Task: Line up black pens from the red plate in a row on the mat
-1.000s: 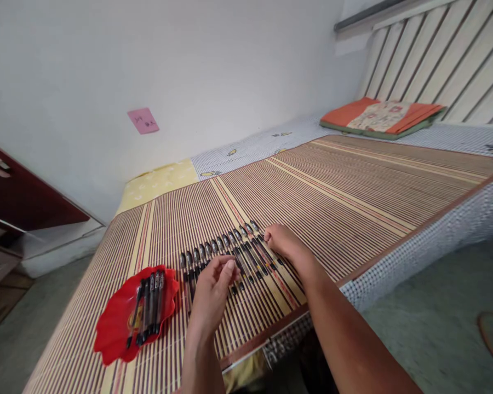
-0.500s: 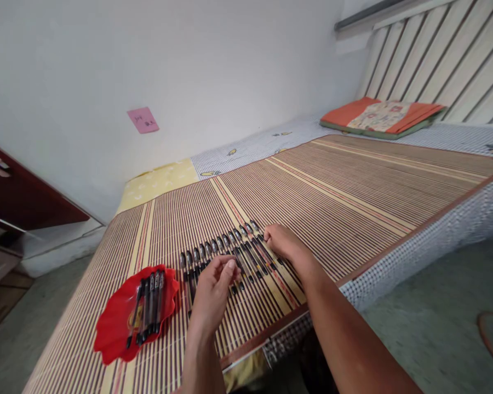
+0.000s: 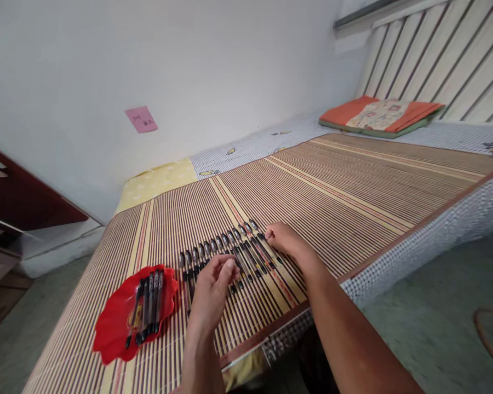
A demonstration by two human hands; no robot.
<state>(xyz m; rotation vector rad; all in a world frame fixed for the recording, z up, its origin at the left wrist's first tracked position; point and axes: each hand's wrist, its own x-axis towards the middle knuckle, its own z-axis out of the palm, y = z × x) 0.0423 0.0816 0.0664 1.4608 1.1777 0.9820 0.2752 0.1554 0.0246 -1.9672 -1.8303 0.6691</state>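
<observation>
Several black pens [image 3: 219, 253] lie side by side in a row on a striped bamboo mat [image 3: 332, 191]. My left hand [image 3: 211, 293] hovers over the near ends of the left pens, fingers curled and thumb against fingertips; what it pinches is hidden. My right hand [image 3: 285, 241] rests at the right end of the row, fingers closed down on the last pens there. A red scalloped plate [image 3: 110, 328] to the left of the row holds several more black pens [image 3: 148, 306].
The mat covers a bed along a white wall with a pink sticky note [image 3: 141, 119]. An orange folded cushion [image 3: 378, 116] lies at the far end by a slatted headboard. A dark red cabinet [image 3: 20, 197] stands left. Grey floor [image 3: 435, 328] lies right.
Both hands hold nearly the same place; only the view has shifted slightly.
</observation>
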